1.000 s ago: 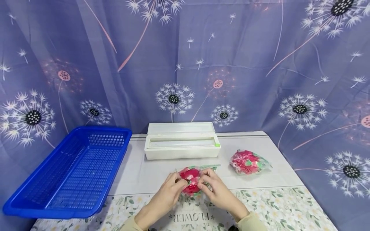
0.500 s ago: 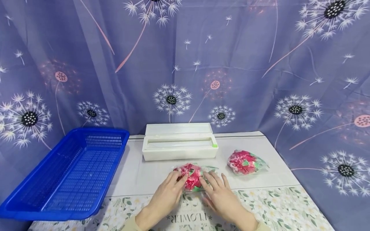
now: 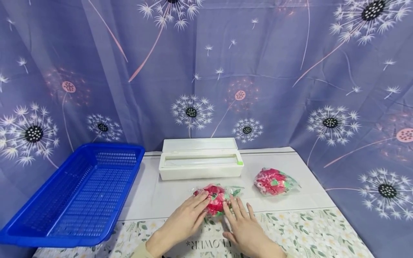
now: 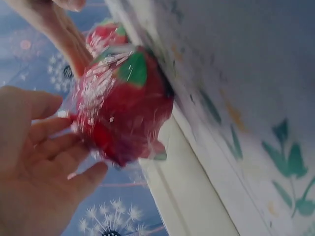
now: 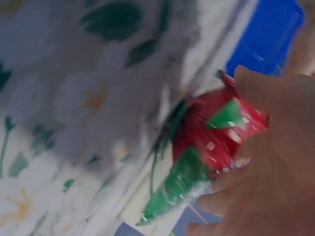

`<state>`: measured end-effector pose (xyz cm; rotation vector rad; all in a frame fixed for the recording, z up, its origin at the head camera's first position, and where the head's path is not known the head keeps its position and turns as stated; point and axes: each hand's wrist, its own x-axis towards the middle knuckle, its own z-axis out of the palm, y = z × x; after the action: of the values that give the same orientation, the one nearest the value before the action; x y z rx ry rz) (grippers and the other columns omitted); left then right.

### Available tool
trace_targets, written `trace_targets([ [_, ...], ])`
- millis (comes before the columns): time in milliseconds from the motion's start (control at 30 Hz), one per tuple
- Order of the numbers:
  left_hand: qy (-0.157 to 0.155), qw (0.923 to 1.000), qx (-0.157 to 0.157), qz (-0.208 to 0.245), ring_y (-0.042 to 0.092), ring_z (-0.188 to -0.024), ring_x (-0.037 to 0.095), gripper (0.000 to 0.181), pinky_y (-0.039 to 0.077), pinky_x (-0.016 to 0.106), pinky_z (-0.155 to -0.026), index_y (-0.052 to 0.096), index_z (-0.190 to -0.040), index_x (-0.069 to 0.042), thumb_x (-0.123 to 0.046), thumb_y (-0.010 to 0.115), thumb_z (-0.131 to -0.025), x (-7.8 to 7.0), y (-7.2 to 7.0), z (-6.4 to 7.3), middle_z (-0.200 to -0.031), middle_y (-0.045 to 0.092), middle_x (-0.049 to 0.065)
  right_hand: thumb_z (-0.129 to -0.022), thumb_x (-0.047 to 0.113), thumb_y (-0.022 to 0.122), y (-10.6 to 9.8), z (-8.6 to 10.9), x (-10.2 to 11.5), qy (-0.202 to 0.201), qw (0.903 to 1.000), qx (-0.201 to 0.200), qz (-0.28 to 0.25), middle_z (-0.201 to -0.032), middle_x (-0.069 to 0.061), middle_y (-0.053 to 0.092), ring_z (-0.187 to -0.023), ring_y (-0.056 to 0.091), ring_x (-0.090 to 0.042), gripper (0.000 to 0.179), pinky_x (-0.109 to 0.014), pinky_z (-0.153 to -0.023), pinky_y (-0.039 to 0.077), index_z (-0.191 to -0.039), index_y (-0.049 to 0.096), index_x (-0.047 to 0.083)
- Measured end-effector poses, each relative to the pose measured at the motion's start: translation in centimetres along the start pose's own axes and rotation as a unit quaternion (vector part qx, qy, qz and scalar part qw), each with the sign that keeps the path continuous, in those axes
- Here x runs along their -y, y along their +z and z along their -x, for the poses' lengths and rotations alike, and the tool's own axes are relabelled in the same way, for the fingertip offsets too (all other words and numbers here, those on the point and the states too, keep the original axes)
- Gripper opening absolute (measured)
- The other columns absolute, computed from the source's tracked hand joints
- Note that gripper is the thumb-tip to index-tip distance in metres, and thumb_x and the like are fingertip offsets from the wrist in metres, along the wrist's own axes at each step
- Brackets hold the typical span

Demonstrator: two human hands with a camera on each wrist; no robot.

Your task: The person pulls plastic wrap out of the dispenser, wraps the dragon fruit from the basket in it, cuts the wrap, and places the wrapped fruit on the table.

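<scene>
A red dragon fruit with green tips (image 3: 217, 204), wrapped in clear crinkled film, lies on the table between my two hands. My left hand (image 3: 188, 215) rests its straightened fingers on the left side of the wrapped fruit. On the near right side, my right hand (image 3: 245, 225) has its fingers spread, with the fingertips right at the film. In the left wrist view the film shines over the red body of the fruit (image 4: 123, 118). The right wrist view shows its long green end (image 5: 177, 187) under the film. Neither hand grips it.
Another film-wrapped dragon fruit (image 3: 274, 182) lies to the right. Behind stands a white cling film dispenser (image 3: 201, 173), lid raised, with a roll (image 3: 200, 162) inside. A blue plastic basket (image 3: 58, 240) stands at the left. A patterned curtain (image 3: 213, 71) hangs behind the table.
Both hands have let go of their pinch on the film and straightened their fingers. The left hand now lies flatter on the fruit; the right has drawn slightly back toward me.
</scene>
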<state>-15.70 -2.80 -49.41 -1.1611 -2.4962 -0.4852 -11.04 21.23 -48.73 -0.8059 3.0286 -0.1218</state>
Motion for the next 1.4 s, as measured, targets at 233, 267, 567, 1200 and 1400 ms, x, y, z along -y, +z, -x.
trace_targets([
  [233,0.001,0.9952,-0.048,0.086,0.064,-0.107,0.018,0.028,0.049,0.040,-0.094,0.069,-0.122,-0.010,-0.015,0.066,-0.094,1.0,-0.7,-0.9,-0.121,0.067,0.004,-0.091,0.030,0.070,-1.1,-0.6,-0.4,-0.014,0.9834,-0.162,-0.080,-0.146,-0.023,0.042,-0.131,0.040,-0.046,0.045,-0.070,-0.099,0.030,-0.129,0.062,0.008],
  [267,-0.006,0.9930,-0.056,0.104,0.065,-0.102,0.016,0.027,0.050,0.039,-0.092,0.069,-0.121,-0.011,-0.014,0.066,-0.094,1.2,-0.8,-1.2,-0.117,0.068,0.003,-0.089,0.030,0.072,-1.3,-1.1,-0.5,-0.011,0.9791,-0.180,-0.095,-0.146,-0.022,0.041,-0.131,0.041,-0.044,0.051,-0.069,-0.100,0.030,-0.133,0.059,0.009],
  [567,-0.084,0.9746,0.034,0.205,0.044,-0.132,0.025,0.046,0.039,0.045,-0.105,0.053,-0.141,-0.014,-0.036,0.055,-0.100,3.3,-0.2,-4.4,-0.146,0.046,0.008,-0.092,0.055,0.056,-1.9,-5.7,-2.6,-0.002,0.9626,-0.036,-0.268,-0.161,-0.011,0.009,-0.144,0.014,-0.040,0.084,-0.067,-0.108,0.016,-0.157,0.020,0.014],
  [1200,-0.049,0.9612,0.130,0.239,0.037,-0.138,0.026,0.050,0.036,0.047,-0.107,0.049,-0.145,-0.021,-0.046,0.041,-0.103,5.2,1.0,-4.2,-0.152,0.038,0.013,-0.094,0.039,0.062,-0.5,-7.2,-4.9,-0.036,0.9356,-0.074,-0.343,-0.150,-0.012,0.040,-0.135,0.038,-0.038,0.051,-0.060,-0.107,0.029,-0.140,0.055,0.017],
  [1400,-0.131,0.9404,0.134,0.284,0.038,-0.137,0.027,0.059,0.035,0.051,-0.107,0.035,-0.152,-0.027,-0.054,0.043,-0.100,4.6,1.4,-3.8,-0.155,0.034,0.006,-0.094,0.046,0.060,-0.7,-6.3,-4.6,-0.008,0.9525,-0.034,-0.302,-0.155,-0.008,0.033,-0.142,0.024,-0.038,0.064,-0.069,-0.108,0.009,-0.150,0.041,0.023],
])
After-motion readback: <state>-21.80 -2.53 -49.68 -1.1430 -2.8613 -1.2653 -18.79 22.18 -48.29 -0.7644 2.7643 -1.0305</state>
